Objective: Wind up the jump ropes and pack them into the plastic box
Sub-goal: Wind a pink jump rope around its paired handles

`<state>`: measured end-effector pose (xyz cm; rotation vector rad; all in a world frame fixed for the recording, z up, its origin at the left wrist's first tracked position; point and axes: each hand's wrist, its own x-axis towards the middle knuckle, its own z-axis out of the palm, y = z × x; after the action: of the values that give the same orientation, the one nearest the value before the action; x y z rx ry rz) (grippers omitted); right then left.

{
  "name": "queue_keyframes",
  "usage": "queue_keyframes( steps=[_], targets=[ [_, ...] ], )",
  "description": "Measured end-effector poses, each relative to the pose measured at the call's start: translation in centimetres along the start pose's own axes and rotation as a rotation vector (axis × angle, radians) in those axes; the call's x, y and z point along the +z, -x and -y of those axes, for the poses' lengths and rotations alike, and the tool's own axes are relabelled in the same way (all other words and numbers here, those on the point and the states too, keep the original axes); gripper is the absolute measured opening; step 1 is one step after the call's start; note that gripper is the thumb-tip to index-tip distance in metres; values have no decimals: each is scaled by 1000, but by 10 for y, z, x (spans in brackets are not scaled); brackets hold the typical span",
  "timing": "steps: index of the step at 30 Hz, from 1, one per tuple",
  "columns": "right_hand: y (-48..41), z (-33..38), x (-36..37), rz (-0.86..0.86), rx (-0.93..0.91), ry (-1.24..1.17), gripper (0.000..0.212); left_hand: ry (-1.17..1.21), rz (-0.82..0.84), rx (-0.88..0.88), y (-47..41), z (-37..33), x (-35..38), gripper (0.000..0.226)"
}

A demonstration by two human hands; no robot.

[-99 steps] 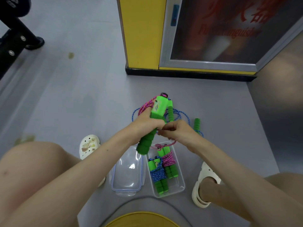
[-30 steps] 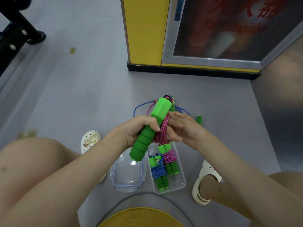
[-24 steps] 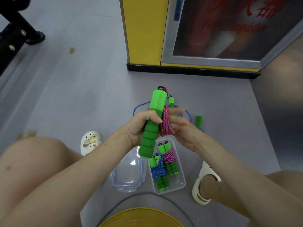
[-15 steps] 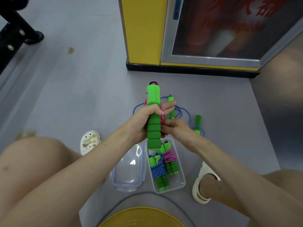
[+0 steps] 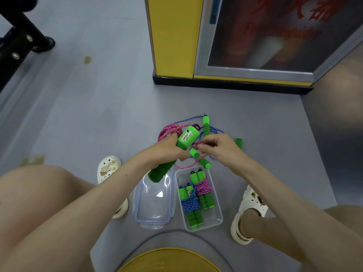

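while the left hand grips the firm foam handle, the right hand pinches the pink rope, seemingly limp and light, best held near the handle.

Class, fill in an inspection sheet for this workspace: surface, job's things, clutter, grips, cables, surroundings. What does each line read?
Surface: grey floor, two yellowish marks.
Job's things: clear plastic box holds a blue wound rope and a pink wound rope; lid lies beside it; loose blue rope on the floor.
Clutter: nothing seen.
Grips: left grip holds a green handle and coils of pink rope; right grip pinches that rope's loose strand.
Cables: nothing seen.
Surroundings: yellow pillar, glass-fronted cabinet, black frame.
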<state>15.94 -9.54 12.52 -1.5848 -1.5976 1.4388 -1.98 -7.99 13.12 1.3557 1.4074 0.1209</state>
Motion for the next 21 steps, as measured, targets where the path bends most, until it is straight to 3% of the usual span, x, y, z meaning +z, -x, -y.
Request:
queue_keyframes(
  steps=[3,8,12,16,19,21],
  targets=[
    [0,-3,0,-29,8,-82,11,140,184,-37,5,0,-2,31],
    [-3,-4,0,-63,26,-205,10,381,410,76,11,-3,-1,16],
    [-1,-1,-1,-84,29,-326,3,623,531,185,15,-5,-2,34],
    [-3,-5,0,-12,79,-453,31,905,640,270,17,-12,2,47],
    [-4,-3,4,-38,106,-493,12,1104,671,344,15,-23,7,60],
    [-4,-5,11,-31,91,-360,13,1227,643,382,13,-29,8,65]
  ],
)
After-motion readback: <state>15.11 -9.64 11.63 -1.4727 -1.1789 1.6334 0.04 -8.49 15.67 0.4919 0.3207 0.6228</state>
